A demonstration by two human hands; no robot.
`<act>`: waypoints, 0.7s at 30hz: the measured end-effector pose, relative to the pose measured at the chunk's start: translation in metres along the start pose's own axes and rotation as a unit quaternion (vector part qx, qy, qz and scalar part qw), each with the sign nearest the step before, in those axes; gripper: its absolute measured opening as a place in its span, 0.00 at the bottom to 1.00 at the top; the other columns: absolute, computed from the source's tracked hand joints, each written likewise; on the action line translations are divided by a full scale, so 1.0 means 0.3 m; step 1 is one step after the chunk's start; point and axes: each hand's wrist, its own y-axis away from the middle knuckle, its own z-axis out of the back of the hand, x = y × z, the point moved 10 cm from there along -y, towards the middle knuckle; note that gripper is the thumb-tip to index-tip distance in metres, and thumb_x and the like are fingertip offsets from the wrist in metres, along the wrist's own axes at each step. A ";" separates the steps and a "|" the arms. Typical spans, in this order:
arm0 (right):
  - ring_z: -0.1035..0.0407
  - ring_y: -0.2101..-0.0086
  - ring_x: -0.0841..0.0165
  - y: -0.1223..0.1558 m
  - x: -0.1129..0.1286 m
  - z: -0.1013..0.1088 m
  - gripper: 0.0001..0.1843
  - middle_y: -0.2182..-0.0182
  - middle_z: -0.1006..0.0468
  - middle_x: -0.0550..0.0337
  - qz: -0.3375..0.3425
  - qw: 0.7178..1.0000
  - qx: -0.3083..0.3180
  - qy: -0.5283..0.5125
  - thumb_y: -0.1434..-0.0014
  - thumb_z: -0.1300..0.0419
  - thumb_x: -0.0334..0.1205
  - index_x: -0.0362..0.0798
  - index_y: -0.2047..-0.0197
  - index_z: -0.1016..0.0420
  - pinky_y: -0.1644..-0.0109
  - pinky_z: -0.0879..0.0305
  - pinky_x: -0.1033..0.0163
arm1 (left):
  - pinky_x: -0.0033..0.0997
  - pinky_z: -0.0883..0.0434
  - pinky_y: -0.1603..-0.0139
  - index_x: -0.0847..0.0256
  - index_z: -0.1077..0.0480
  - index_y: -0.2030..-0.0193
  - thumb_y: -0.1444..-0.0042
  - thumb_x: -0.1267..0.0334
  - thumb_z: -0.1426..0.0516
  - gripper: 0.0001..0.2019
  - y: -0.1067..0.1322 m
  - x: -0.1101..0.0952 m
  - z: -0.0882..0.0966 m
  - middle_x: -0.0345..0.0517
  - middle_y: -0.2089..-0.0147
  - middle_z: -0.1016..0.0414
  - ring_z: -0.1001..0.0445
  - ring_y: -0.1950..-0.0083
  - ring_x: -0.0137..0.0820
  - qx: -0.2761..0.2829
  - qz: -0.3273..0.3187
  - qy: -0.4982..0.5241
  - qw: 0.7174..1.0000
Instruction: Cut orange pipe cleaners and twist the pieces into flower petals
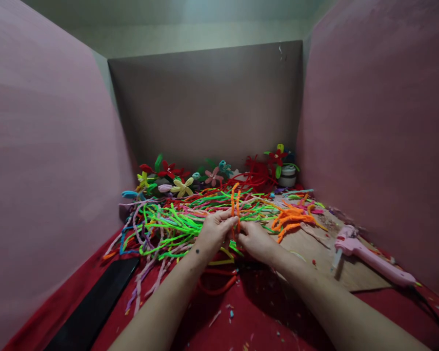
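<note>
Two orange pipe cleaner strands (238,200) stand upright between my hands in the middle of the view. My left hand (216,228) pinches them from the left, thumb toward the right. From the other side, my right hand (255,238) closes its fingers on the lower part of the same orange strands. Its fingertips are partly hidden. Beneath and behind both hands spreads a tangled heap of bright green pipe cleaners (179,222), mixed with pink, purple and blue ones. More orange pipe cleaners (290,217) lie in a bunch to the right of my right hand.
A pink glue gun (373,258) lies at the right on a brown board (354,275), its cord trailing off. At the left is a black flat object (95,304). Fuzzy flowers (183,186) and a small white pot (287,176) line the back. Pink walls rise on both sides.
</note>
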 end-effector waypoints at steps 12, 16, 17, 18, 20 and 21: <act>0.32 0.78 0.73 0.026 0.021 -0.074 0.13 0.73 0.25 0.54 -0.070 0.821 0.120 -0.554 0.49 0.40 0.44 0.41 0.66 0.30 0.74 0.37 0.68 | 0.19 0.38 0.85 0.65 0.35 0.71 0.56 0.60 0.39 0.11 -0.017 0.011 0.067 0.35 0.82 0.34 0.37 0.86 0.20 -0.063 -0.013 0.233 0.970; 0.33 0.78 0.76 0.029 0.007 -0.086 0.12 0.73 0.26 0.57 -0.086 0.786 0.135 -0.597 0.47 0.42 0.42 0.41 0.64 0.28 0.75 0.37 0.72 | 0.20 0.35 0.83 0.66 0.35 0.70 0.55 0.62 0.39 0.11 -0.015 -0.003 0.062 0.37 0.81 0.32 0.34 0.84 0.22 -0.047 -0.016 0.236 0.970; 0.33 0.78 0.76 0.029 0.006 -0.086 0.11 0.73 0.26 0.57 -0.086 0.784 0.134 -0.599 0.47 0.41 0.40 0.41 0.64 0.28 0.75 0.37 0.73 | 0.21 0.35 0.82 0.66 0.35 0.70 0.55 0.62 0.39 0.11 -0.015 -0.006 0.059 0.37 0.81 0.31 0.33 0.84 0.22 -0.042 -0.016 0.236 0.971; 0.33 0.77 0.77 0.029 0.007 -0.087 0.11 0.73 0.26 0.57 -0.084 0.784 0.134 -0.600 0.48 0.40 0.39 0.41 0.64 0.28 0.75 0.37 0.73 | 0.21 0.34 0.82 0.66 0.35 0.70 0.55 0.62 0.40 0.10 -0.014 -0.009 0.057 0.37 0.81 0.31 0.33 0.84 0.22 -0.038 -0.018 0.234 0.971; 0.34 0.77 0.77 0.029 0.013 -0.089 0.11 0.73 0.27 0.58 -0.078 0.786 0.132 -0.598 0.49 0.39 0.39 0.41 0.64 0.27 0.74 0.36 0.73 | 0.22 0.33 0.81 0.66 0.35 0.70 0.54 0.62 0.40 0.10 -0.012 -0.013 0.055 0.37 0.81 0.31 0.32 0.83 0.23 -0.034 -0.024 0.231 0.972; 0.34 0.78 0.77 0.027 0.014 -0.089 0.11 0.74 0.27 0.58 -0.075 0.789 0.127 -0.597 0.49 0.39 0.40 0.41 0.65 0.27 0.74 0.37 0.72 | 0.22 0.33 0.81 0.66 0.35 0.70 0.54 0.62 0.40 0.10 -0.011 -0.014 0.057 0.37 0.81 0.31 0.32 0.83 0.23 -0.037 -0.028 0.225 0.973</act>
